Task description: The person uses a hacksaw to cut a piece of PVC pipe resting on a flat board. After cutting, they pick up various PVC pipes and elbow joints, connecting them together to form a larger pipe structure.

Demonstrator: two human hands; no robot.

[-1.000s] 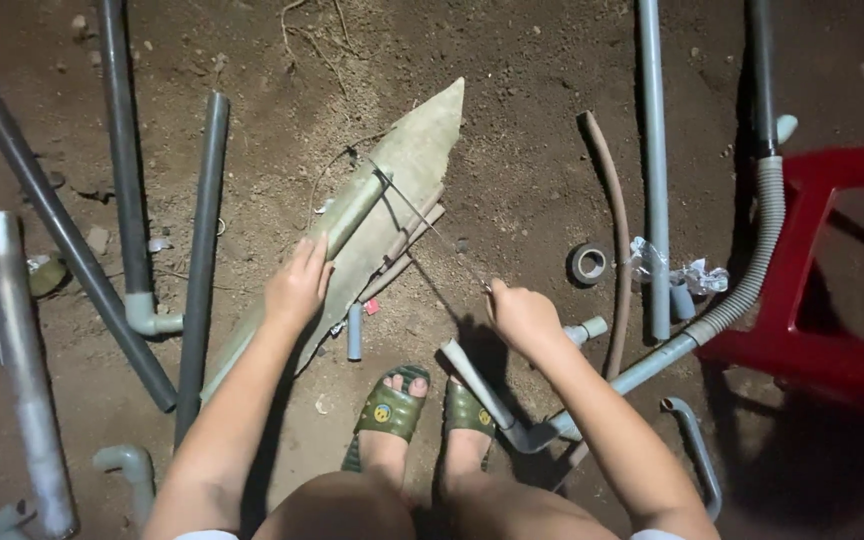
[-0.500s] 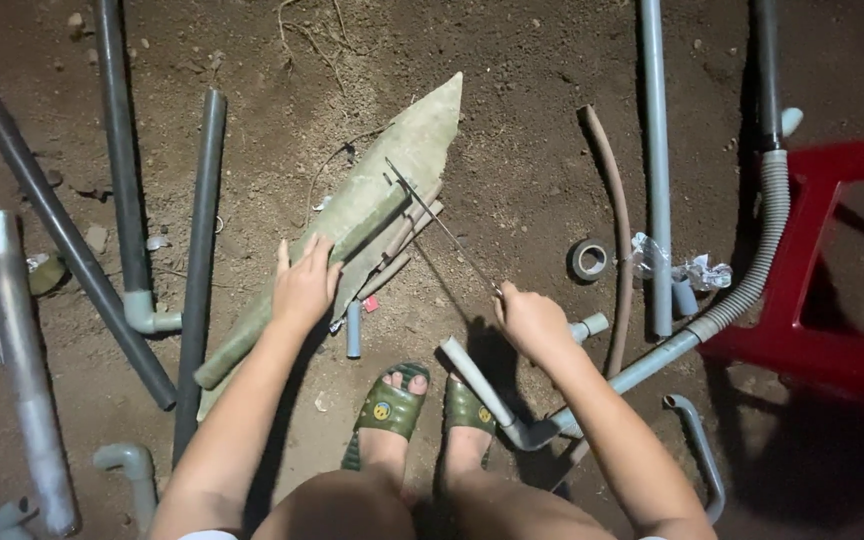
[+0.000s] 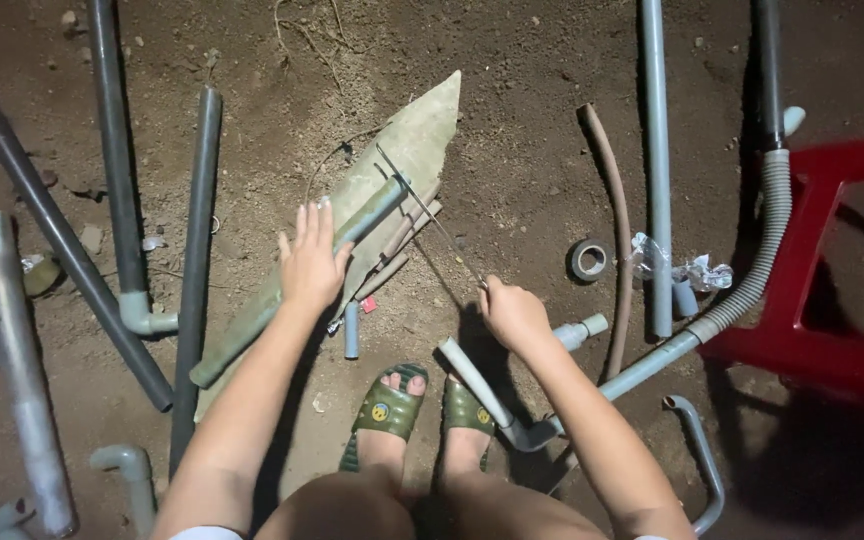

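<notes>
My left hand [image 3: 312, 262] lies over a grey pipe [image 3: 372, 212] and presses it down on a pointed flat stone slab [image 3: 430, 125]. The pipe runs diagonally from lower left to upper right along the slab. My right hand [image 3: 512, 312] grips the near end of a thin saw blade [image 3: 432, 218], which reaches up and left to the pipe's upper end. Two thinner pipe pieces [image 3: 392, 255] lie on the slab beside the grey pipe. My feet in green sandals [image 3: 390, 410] stand on the dirt just below.
Several long dark pipes [image 3: 197, 250] lie on the dirt at left. A short pipe stub [image 3: 352, 330] and a white pipe with an elbow [image 3: 482, 390] lie by my feet. Right: tape roll [image 3: 588, 260], brown hose [image 3: 612, 200], corrugated hose [image 3: 762, 270], red plastic stool [image 3: 832, 260].
My left hand has slid a little up along the grey pipe. My right hand and the saw blade have shifted slightly left, toward the pipe's end.
</notes>
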